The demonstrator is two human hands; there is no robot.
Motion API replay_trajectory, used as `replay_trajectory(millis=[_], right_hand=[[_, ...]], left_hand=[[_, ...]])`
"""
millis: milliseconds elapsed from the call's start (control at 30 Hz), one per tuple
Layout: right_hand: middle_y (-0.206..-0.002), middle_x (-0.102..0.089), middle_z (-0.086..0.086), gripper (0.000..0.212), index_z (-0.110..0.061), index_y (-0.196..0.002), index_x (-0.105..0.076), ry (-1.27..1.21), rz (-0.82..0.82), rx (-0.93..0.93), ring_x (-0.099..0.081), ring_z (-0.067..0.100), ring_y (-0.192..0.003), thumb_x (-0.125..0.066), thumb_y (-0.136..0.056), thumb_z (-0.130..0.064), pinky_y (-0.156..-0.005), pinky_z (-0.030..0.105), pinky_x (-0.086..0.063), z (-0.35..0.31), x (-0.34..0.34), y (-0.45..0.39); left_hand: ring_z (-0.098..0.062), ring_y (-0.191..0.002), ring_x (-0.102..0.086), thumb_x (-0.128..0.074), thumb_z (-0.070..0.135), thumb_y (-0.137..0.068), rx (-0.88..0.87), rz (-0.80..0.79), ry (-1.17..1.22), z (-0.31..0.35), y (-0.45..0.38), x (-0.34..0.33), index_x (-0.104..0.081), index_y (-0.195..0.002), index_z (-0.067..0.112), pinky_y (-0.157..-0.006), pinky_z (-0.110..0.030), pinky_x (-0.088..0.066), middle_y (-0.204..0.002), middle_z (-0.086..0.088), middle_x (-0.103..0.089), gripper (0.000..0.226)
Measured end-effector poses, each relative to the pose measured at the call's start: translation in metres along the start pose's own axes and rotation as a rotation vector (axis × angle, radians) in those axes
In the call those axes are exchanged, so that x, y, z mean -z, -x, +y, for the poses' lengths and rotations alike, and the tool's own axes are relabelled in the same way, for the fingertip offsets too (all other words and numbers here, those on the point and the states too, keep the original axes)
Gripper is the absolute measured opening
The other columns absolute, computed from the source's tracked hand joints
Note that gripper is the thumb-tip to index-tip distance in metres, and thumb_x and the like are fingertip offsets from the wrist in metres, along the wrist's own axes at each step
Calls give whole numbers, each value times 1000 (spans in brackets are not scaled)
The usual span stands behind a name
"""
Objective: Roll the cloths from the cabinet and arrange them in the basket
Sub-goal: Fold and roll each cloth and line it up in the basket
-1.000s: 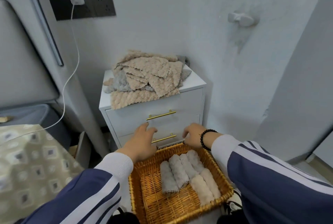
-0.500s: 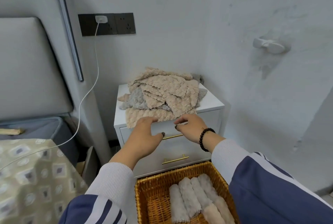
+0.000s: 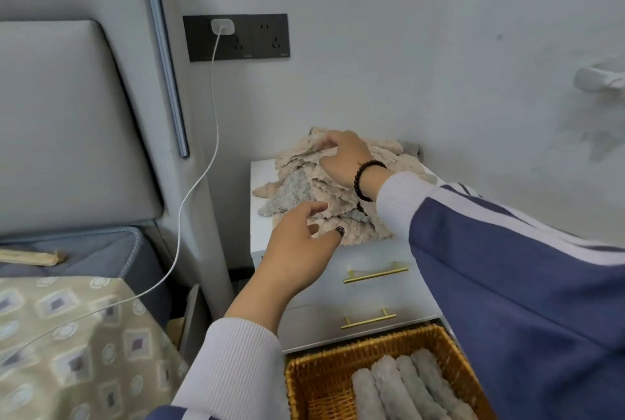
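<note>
My right hand [image 3: 345, 157], a black bead bracelet [image 3: 367, 179] at its wrist, lies on top of the heap of beige and grey textured cloths [image 3: 306, 188] piled on the small white two-drawer cabinet [image 3: 372, 287] with brass bar handles; its fingers are bent and pinch a fold of the uppermost beige cloth. My left hand [image 3: 297, 250] hovers at the near edge of the heap, fingers loosely curled and apart, holding nothing that I can make out. Below the cabinet front stands the woven amber wicker basket [image 3: 341, 362], and inside it several rolled grey cloths [image 3: 406, 389] lie side by side, touching one another.
</note>
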State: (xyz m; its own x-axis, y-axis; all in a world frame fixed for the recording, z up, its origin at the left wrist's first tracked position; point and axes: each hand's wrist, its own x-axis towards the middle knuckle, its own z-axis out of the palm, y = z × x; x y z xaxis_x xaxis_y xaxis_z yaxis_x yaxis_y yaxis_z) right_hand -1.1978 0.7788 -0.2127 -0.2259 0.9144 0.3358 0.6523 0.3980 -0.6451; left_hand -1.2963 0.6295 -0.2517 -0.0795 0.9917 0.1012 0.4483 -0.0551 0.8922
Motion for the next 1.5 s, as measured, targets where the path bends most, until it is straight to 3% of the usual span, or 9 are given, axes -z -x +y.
replay_trajectory(millis=[133, 267, 700, 967, 1133, 1233, 1333, 1400, 1500], right_hand=[[-155, -10, 2, 50, -26, -132, -53, 220, -142, 9, -38, 25, -130, -49, -89, -2, -95, 28, -43, -5, -15, -28], [-151, -20, 12, 52, -12, -142, -38, 572, -257, -107, -42, 32, -126, -50, -91, -16, -94, 36, -46, -6, -26, -38], [-135, -48, 5, 47, -13, -133, -52, 14, 292, 68, -54, 20, -116, -48, -88, 0, -101, 31, -44, -5, 59, 20], [-106, -67, -7, 20, -20, -103, -68, -297, 424, 65, -64, 5, -91, -66, -85, -12, -81, 18, -53, -4, 101, 107], [-89, -69, -9, 18, -24, -81, -66, -432, 460, 42, -63, -2, -78, -69, -83, -6, -72, 11, -49, 9, 105, 168], [-87, -68, -10, 17, -24, -80, -66, -435, 370, 67, -63, -1, -76, -69, -84, -7, -71, 12, -50, 16, 109, 189], [-82, -68, -10, 15, -23, -80, -67, -458, 370, 111, -62, 2, -74, -69, -84, -9, -70, 15, -50, 22, 121, 203], [-81, -68, -7, 10, -20, -81, -68, -466, 390, 104, -63, 4, -74, -68, -86, -11, -68, 17, -49, 27, 126, 211], [-74, -69, 2, 17, -17, -75, -70, -366, 374, 4, -65, 23, -73, -66, -89, -25, -68, 36, -55, 42, 134, 219]], left_hand=[[-6, -115, -54, -61, 24, -90, 15, 39, 62, -2, 0, 13, -51, -132, 30, -70, -19, -44, -128, 18, -51, 44], [-3, -107, -58, -59, 21, -89, 28, 54, 112, -1, 0, 22, -51, -129, 33, -61, -14, -41, -104, 31, -48, 42], [-2, -100, -56, -61, 20, -91, 21, -21, 111, 15, 10, 1, -45, -136, 26, -77, -20, -44, -134, 10, -49, 49], [-2, -84, -56, -58, 14, -93, 26, -27, 120, 28, 17, -29, -15, -151, 25, -50, -6, -43, -128, 9, -46, 73], [-8, -83, -58, -57, 12, -93, -45, 47, 94, 32, 22, -48, 7, -152, 38, -72, -25, -55, -106, 12, -55, 92], [-16, -124, -50, -58, 16, -92, -55, 75, -49, 26, 21, -52, -9, -152, 38, -100, -43, -48, -137, 4, -49, 80], [-15, -103, -60, -57, 11, -93, -133, 114, -198, 24, 22, -54, -65, -112, 20, -82, -20, -47, -107, 1, -66, 23], [-14, -80, -56, -60, 11, -91, -162, 130, -277, 27, 26, -53, -71, -81, 13, -62, -21, -38, -79, 5, -63, 16], [-13, -85, -50, -69, 21, -87, -157, 122, -372, 24, 31, -51, -71, -72, 14, -68, -28, -36, -82, 9, -58, 16]])
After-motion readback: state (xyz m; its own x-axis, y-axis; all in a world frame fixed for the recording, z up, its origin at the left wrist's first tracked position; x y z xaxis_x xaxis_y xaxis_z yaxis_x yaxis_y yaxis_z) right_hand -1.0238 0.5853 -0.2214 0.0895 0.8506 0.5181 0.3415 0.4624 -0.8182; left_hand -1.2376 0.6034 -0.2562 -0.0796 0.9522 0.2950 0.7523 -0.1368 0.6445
